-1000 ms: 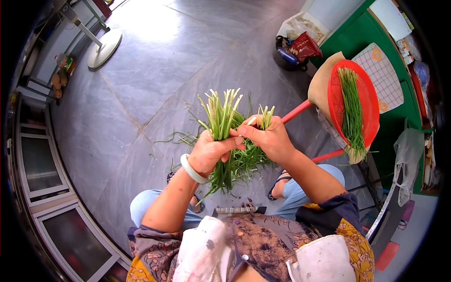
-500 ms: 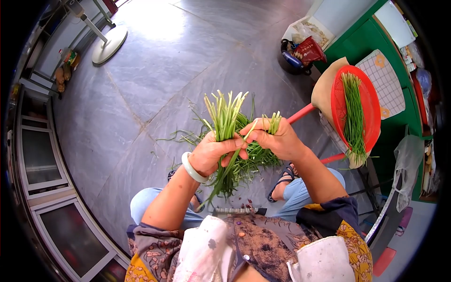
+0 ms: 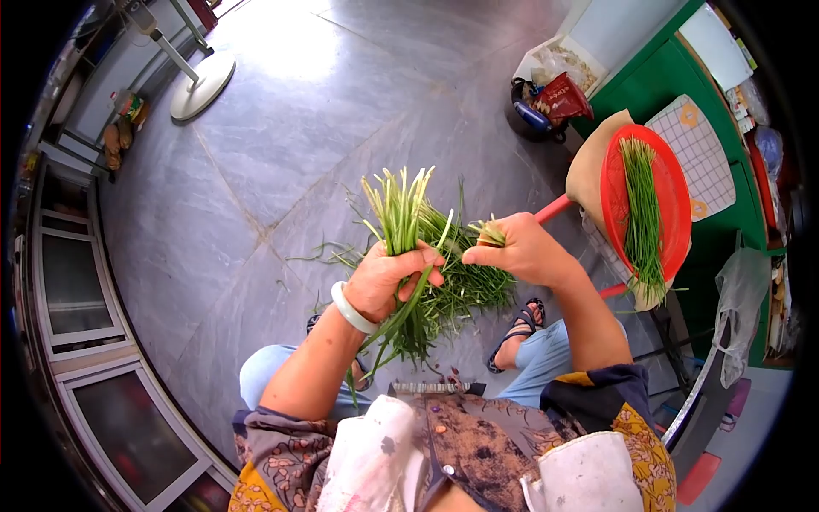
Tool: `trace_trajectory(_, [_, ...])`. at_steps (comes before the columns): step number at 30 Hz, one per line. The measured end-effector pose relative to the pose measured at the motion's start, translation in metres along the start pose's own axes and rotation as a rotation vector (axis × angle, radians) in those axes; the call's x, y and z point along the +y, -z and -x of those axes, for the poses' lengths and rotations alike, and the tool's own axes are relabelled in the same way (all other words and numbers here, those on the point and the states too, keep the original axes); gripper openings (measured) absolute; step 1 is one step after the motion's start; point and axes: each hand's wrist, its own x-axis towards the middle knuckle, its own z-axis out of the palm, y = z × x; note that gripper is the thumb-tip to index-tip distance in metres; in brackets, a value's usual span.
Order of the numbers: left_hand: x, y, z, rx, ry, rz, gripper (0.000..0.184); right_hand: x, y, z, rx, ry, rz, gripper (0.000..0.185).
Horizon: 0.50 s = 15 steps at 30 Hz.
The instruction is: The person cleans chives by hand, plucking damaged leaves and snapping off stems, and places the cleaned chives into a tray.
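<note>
A thick bunch of garlic chives (image 3: pixel 401 213) stands upright in my left hand (image 3: pixel 388 277), pale cut ends up and green leaves hanging below. One stalk slants out from the bunch at my left thumb. My right hand (image 3: pixel 529 249) is closed on a smaller bunch of chives (image 3: pixel 490 230), whose pale ends show above the fingers. A gap separates the two hands. Below them on the floor lies a loose heap of chives (image 3: pixel 465 286). To the right, a red basket (image 3: pixel 678 171) holds more chives (image 3: pixel 641 209) laid lengthwise.
The basket rests on a chair-like seat with red bars (image 3: pixel 554 207). Behind it stand a green cabinet (image 3: pixel 636 81) and a dark pot (image 3: pixel 529 115) with packets. A fan base (image 3: pixel 203 85) stands at the far left on the grey tiled floor (image 3: pixel 299 128).
My right hand has pulled away to the right from the left hand, and its bunch now tilts. The left hand keeps its bunch nearly in place, leaning slightly left.
</note>
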Motion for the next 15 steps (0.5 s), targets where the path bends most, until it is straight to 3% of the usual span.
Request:
trace_trajectory(4, [0.001,-0.003,-0.001,0.006,0.025,0.0,0.016,0.003,-0.012,-0.005,0.164,0.079,-0.329,0.021])
trace_trajectory(8, [-0.003,-0.005,-0.005,-0.03,0.012,0.016,0.019,-0.02,-0.037,-0.004,0.092,0.031,-0.763,0.016])
trace_trajectory(10, [-0.004,-0.008,-0.007,-0.032,0.0,0.017,0.023,-0.012,-0.042,-0.007,0.062,0.071,-0.87,0.021])
trace_trajectory(13, [-0.004,-0.006,-0.006,-0.063,0.008,0.06,0.028,-0.002,-0.036,-0.014,0.229,0.15,-1.034,0.029])
trace_trajectory(15, [-0.003,-0.007,-0.006,-0.082,0.009,0.092,0.03,-0.001,-0.029,-0.017,0.221,0.168,-1.059,0.03])
